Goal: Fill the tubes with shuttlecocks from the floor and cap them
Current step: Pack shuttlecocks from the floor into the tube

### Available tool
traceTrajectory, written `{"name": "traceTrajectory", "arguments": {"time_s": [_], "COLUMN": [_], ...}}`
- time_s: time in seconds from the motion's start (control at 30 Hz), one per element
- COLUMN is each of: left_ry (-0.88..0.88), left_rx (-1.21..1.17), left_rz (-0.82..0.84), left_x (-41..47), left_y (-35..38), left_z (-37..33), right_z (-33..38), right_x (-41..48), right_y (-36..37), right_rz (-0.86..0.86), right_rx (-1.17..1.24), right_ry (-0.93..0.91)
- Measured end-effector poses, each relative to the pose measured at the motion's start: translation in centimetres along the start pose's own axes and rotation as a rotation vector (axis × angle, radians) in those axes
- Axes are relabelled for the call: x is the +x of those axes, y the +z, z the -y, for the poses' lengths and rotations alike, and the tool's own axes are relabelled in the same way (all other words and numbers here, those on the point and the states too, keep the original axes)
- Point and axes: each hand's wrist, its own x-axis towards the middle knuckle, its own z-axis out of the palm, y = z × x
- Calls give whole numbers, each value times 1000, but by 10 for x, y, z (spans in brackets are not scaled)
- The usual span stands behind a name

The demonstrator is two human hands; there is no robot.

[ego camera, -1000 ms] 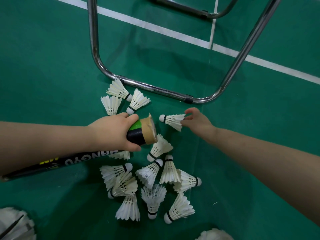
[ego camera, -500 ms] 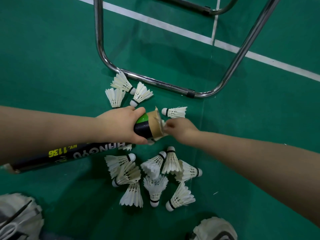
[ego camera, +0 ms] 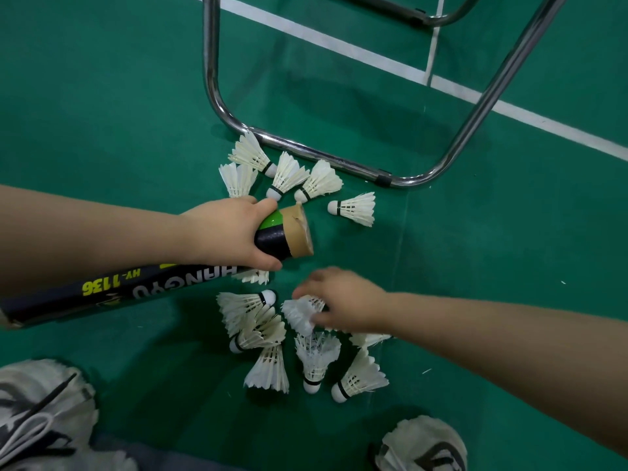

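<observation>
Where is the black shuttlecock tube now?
Head view, left of centre: the left hand grips the black cardboard shuttlecock tube near its brown-rimmed end, above the right hand pinching a white feather shuttlecock.

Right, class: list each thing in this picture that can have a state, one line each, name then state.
tube: uncapped, mouth open.
left hand: grips the tube near its mouth.
right hand: fingers curled round one shuttlecock in the near pile.
loose shuttlecocks: lying on the floor.
chair frame: standing on the floor.
</observation>
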Motion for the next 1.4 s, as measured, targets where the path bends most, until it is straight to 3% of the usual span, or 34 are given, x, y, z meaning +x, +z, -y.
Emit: {"name": "traceTrajectory", "arguments": {"time_s": [0.13, 0.23, 0.4, 0.67, 0.73, 0.83, 0.9, 1.0, 1.07, 1.27, 1.4], "left_ry": [-1, -3, 2, 10, 20, 43, 50, 56, 72, 82, 74], "left_rx": [-11, -21, -13, 2, 1, 2, 6, 9, -3, -42, -97], "left_rz": [-21, -18, -13, 0, -3, -12, -19, -13, -6, -37, -69], "left_x": [-1, -2, -3, -10, -13, -15, -17, -20, -21, -18, -21], "left_y": [-2, -2, 1, 4, 4, 4, 4, 4, 5, -2, -2], "left_z": [-6, -8, -7, -6, -7, -9, -11, -18, -25, -50, -58], "right_z": [6, 5, -10, -26, -26, -23, -17, -5, 3, 27, 20], "right_x": [8, 14, 17, 0, -6, -17, -26, -39, -44, -44, -51], "right_y": [14, 10, -2, -21, -26, -36, -45, -57, -58, -53, -69], "right_rz": [107, 112, -52, -284, -375, -587, -726, -852, -821, -492, -175], "right_rx": [-322, -419, -417, -323, -150, 415, 780, 1075, 1184, 1271, 1312], "right_ry": [-198, -221, -252, 37, 199, 438, 499, 490, 454, 420, 286]}}
